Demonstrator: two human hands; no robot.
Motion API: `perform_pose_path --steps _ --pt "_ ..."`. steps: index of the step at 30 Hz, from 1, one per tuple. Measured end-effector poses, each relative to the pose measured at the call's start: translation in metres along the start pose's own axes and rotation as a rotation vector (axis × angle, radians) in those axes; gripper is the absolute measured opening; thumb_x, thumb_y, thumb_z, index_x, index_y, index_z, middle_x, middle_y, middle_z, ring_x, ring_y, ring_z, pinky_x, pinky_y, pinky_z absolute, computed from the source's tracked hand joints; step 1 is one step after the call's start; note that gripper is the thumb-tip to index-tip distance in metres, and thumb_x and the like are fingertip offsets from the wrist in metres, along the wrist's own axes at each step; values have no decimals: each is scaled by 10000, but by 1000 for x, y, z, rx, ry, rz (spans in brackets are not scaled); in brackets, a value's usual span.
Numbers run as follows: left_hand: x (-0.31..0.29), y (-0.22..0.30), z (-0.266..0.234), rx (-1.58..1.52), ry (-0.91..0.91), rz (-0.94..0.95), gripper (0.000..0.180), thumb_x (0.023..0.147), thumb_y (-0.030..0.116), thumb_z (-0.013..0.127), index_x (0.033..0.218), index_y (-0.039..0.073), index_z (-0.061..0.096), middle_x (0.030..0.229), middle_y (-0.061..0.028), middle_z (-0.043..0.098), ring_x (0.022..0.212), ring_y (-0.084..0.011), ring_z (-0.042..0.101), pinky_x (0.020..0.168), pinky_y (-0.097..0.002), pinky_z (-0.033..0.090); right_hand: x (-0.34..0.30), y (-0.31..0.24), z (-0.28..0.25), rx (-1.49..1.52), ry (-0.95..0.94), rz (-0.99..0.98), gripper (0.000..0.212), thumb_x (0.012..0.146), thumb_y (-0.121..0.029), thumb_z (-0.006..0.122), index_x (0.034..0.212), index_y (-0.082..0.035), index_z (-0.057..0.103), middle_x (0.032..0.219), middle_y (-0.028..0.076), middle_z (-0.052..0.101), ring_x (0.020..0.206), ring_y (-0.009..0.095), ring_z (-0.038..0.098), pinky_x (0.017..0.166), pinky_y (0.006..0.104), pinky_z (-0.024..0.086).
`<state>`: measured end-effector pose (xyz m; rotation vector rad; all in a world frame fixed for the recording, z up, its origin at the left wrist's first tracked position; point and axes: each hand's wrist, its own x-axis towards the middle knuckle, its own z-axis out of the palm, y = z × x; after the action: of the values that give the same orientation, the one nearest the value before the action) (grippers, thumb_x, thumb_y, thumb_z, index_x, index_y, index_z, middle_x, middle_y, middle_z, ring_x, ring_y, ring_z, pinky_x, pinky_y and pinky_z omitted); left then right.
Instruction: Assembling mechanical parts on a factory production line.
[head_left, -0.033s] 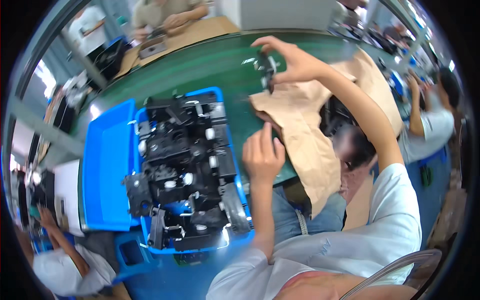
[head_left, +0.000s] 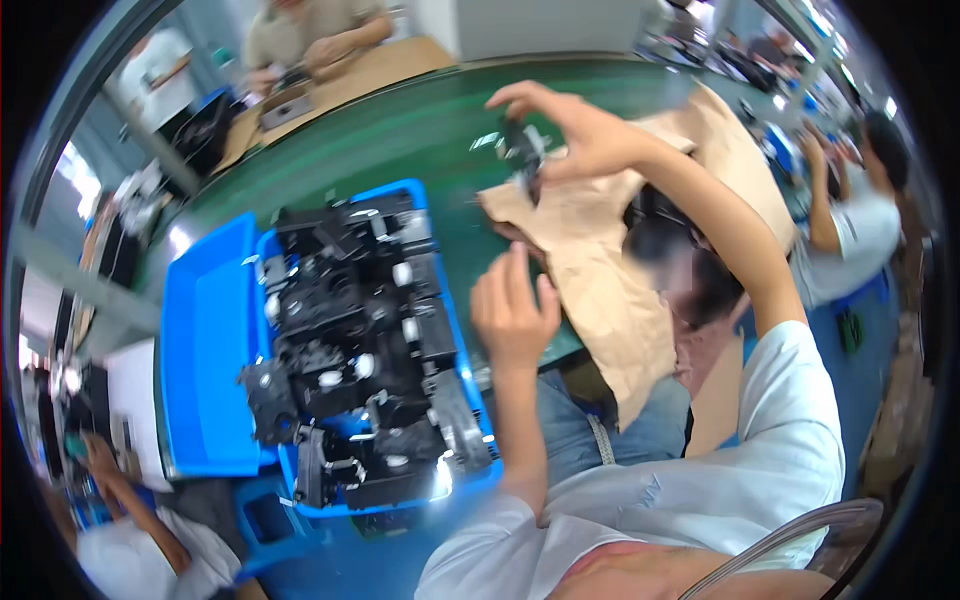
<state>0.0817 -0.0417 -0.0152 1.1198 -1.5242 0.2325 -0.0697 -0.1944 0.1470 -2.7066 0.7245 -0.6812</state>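
Note:
My right hand (head_left: 590,140) is raised over the far side of the green table. Its thumb and fingers grip a small black plastic part (head_left: 524,150), blurred by motion, with a few shiny bits by it. Below and to the right lies a crumpled sheet of brown paper (head_left: 600,270), partly hidden by my right forearm. My left hand (head_left: 513,315) is beside the paper's left edge, fingers extended and apart, holding nothing. Left of that hand, a blue bin (head_left: 412,190) is heaped with black plastic parts (head_left: 340,300), some carrying white pieces and metal rods.
An unfilled blue bin (head_left: 205,350) adjoins the full one on the left. Across the green table (head_left: 400,120) a person works at a brown board (head_left: 400,65). Other people sit to the far left and right. A blue stool (head_left: 268,515) stands at lower left.
The whole view has shifted slightly, so the bins, paper and table appear a little further left. My right hand still grips the black part, and my left hand stays near the paper.

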Motion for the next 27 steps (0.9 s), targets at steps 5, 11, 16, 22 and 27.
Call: perform_pose_path --steps 5,11,16,22,27 --pt "8 39 -6 -492 -166 -203 741 765 199 780 1363 -96 457 1263 -222 576 1065 -295 595 930 -375 470 -80 -76 -1 252 -129 43 846 649 -127 716 1417 -122 361 1117 185 603 1097 341 589 941 410 463" --pt "-11 64 15 -955 -326 -430 717 763 61 816 1363 -74 448 1300 -153 565 1157 -226 573 1019 -346 429 -144 -105 -5 356 49 298 747 733 -171 714 1406 -110 396 1182 185 555 1160 296 555 967 396 464" --pt "-13 61 13 -873 -248 -425 742 722 106 877 1310 -124 488 1207 -180 616 1107 -234 595 1005 -359 442 -231 -61 -22 137 478 541 501 813 -35 659 1295 -39 524 1131 89 617 1049 186 605 943 331 486" --pt "-13 56 8 -878 -181 -512 696 754 167 869 1281 -102 502 1156 -154 611 1066 -226 592 987 -349 444 -345 -22 5 -325 380 872 643 697 -130 737 1310 -58 559 1248 146 606 1184 298 567 1030 374 423" --pt "-8 63 4 -889 -189 -561 577 778 162 840 1199 -82 531 1121 -133 615 1034 -204 594 948 -332 454 -357 -15 17 -480 244 872 791 644 -199 770 1390 -193 507 1403 77 507 1348 281 410 1145 536 216"
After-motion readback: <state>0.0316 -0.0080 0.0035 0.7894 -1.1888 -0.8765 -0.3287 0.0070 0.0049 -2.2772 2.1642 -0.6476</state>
